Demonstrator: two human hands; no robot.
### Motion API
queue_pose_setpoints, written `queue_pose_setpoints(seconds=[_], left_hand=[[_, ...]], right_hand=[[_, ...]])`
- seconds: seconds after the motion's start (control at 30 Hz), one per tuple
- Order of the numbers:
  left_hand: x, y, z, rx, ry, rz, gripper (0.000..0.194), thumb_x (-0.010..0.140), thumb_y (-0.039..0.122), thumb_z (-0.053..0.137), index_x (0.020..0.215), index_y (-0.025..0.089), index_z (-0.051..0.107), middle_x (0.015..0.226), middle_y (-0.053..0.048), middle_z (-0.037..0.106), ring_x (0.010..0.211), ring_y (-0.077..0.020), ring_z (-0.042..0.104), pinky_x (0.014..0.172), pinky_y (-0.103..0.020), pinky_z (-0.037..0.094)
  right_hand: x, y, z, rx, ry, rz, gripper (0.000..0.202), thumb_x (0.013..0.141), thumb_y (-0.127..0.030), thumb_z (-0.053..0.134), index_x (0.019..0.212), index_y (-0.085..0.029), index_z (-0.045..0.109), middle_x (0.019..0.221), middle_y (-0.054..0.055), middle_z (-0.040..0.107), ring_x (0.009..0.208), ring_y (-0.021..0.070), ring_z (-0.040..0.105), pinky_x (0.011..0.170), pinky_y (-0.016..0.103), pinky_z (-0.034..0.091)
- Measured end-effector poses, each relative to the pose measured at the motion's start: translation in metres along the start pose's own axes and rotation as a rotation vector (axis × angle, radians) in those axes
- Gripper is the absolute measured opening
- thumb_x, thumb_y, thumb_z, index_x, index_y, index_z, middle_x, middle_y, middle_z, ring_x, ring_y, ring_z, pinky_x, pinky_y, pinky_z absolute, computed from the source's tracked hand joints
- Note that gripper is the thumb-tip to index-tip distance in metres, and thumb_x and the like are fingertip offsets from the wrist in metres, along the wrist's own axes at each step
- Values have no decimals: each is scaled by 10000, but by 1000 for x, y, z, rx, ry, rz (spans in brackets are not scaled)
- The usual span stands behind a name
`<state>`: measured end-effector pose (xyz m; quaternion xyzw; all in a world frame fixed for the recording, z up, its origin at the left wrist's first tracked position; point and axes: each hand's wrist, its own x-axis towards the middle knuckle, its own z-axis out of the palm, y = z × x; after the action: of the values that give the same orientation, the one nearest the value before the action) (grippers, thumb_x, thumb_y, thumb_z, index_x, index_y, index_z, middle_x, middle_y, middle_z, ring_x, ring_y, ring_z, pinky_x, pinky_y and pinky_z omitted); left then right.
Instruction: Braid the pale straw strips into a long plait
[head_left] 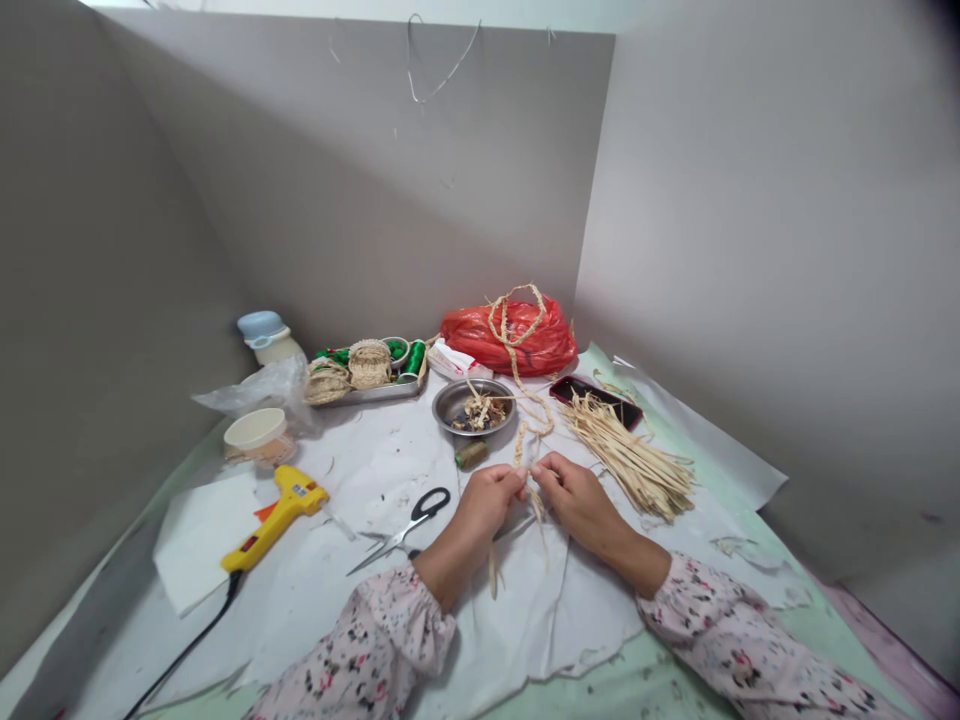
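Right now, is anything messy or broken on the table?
Nothing looks broken. The white paper covering the table is crumpled and torn at its front edge. Both hands, left hand and right hand, pinch a straw braid that trails back over the red bag.

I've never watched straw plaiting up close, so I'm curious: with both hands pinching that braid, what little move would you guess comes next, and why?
Probably crossing one loose strand over the others. The left hand and right hand pinch the straw braid where its plaited part ends, and unplaited ends hang loose below the fingers. The finished length runs back toward the red bag, so the work seems to go on at the pinch. A bundle of straw strips lies beside the right hand.
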<state>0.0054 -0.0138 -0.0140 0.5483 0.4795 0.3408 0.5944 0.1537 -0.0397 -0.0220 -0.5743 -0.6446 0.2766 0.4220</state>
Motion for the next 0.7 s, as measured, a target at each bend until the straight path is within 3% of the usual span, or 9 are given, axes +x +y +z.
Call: queue_pose_setpoints(seconds=[0.13, 0.27, 0.47, 0.6, 0.7], left_hand=[[0, 0, 1, 0, 6, -9, 311, 744, 425, 569, 579, 173, 496, 418, 88, 275, 387, -50, 185, 443, -240, 99], [0, 2, 1, -29, 3, -4, 289, 735, 407, 564, 583, 167, 507, 425, 88, 275, 387, -48, 185, 434, -239, 101], [1, 1, -3, -118, -48, -29, 253, 715, 367, 585, 589, 168, 494, 445, 91, 284, 379, -39, 174, 425, -237, 76], [1, 3, -3, -221, -84, -65, 351, 696, 406, 636, 555, 186, 401, 462, 97, 272, 390, -28, 166, 425, -224, 73], [-1, 7, -3, -261, -106, -108, 358, 677, 409, 668, 577, 188, 405, 464, 102, 274, 388, -26, 166, 425, -219, 60]], right_hand=[[-2, -1, 1, 0, 39, 3, 292, 909, -414, 454, 733, -200, 548, 563, -51, 493, 536, 124, 451, 548, 232, 337], [-4, -1, 4, -59, 99, -88, 274, 924, -383, 457, 753, -199, 566, 589, -39, 546, 542, 124, 485, 557, 231, 346], [-9, 1, 6, -343, 183, -428, 222, 930, -281, 482, 761, -183, 586, 703, 4, 615, 613, 120, 545, 590, 232, 348], [-12, -1, 3, -615, 212, -681, 271, 943, -250, 467, 704, -175, 569, 642, 5, 555, 550, 116, 486, 547, 258, 303], [-13, -2, 2, -716, 238, -791, 282, 948, -227, 456, 688, -176, 550, 615, 1, 524, 527, 118, 441, 530, 272, 278]])
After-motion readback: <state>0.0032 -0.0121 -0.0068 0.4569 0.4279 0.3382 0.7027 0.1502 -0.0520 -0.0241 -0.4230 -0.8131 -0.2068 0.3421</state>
